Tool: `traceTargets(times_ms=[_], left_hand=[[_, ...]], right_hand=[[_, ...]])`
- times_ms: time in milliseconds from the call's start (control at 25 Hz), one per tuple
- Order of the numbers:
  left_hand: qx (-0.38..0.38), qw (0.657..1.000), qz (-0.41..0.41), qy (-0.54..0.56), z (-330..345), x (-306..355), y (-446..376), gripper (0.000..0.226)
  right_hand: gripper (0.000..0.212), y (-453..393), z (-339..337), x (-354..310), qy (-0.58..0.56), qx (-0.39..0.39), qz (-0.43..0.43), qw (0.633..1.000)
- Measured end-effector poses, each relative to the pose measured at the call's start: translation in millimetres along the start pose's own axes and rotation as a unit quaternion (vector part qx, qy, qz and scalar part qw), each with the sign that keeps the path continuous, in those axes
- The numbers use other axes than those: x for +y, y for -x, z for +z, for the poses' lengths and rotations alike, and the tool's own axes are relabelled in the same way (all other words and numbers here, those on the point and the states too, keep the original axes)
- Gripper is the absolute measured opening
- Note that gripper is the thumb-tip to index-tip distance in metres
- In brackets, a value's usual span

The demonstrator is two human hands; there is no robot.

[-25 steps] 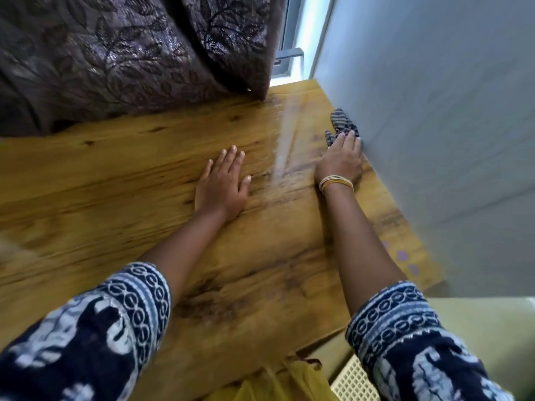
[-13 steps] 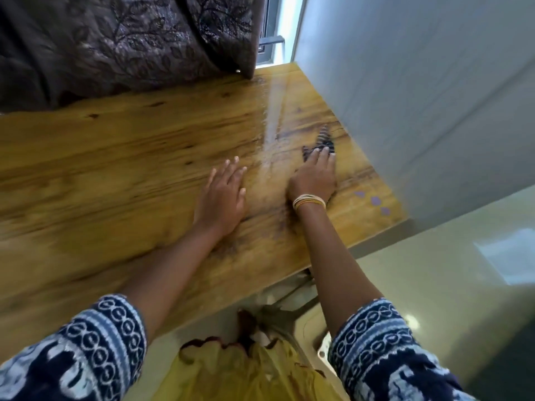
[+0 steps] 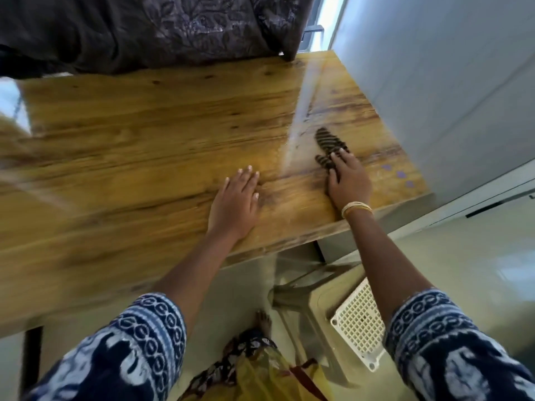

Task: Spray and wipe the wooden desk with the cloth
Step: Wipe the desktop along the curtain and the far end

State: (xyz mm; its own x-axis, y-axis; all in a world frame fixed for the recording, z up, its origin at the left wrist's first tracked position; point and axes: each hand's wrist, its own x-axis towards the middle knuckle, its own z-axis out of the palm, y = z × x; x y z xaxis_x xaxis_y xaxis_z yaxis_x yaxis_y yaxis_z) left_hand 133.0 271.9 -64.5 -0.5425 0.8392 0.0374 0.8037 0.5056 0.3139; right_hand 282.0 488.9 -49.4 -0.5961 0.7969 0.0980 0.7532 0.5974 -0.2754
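Cloth [image 3: 330, 144] sits under the right hand [image 3: 348, 180] fingertips w/ fingers flat pressing it, long axis running away toward the wall, on the desk [image 3: 144, 134] right end; left hand [image 3: 234, 204] flat, empty beside.

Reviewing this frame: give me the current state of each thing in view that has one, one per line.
wooden desk: glossy, a sheen streak running past the cloth.
cloth: bunched on the desk, pinned under the right fingertips.
right hand: fingers straight, pressing the cloth.
left hand: flat, palm down on bare wood.
curtain: hanging down over the desk's far edge.
plastic stool: standing partly under the desk.
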Motion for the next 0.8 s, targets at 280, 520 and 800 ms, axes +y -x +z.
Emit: traceTargets(times_ms=[280, 520, 800], left_hand=[[0.007, 1.0, -0.021, 0.0, 2, 1, -5, 0.051], [0.023, 0.999, -0.026, -0.003, 4, 2, -3, 0.05], [0.03, 0.999, -0.023, -0.017, 4, 3, -3, 0.05]], right_hand=[[0.048, 65, 31, -84, -0.005, -0.019, -0.162, 0.987], [0.044, -1, -7, 34, 0.0, -0.033, -0.193, 0.981], [0.053, -86, -29, 101, 0.067, -0.063, 0.03, 0.995]])
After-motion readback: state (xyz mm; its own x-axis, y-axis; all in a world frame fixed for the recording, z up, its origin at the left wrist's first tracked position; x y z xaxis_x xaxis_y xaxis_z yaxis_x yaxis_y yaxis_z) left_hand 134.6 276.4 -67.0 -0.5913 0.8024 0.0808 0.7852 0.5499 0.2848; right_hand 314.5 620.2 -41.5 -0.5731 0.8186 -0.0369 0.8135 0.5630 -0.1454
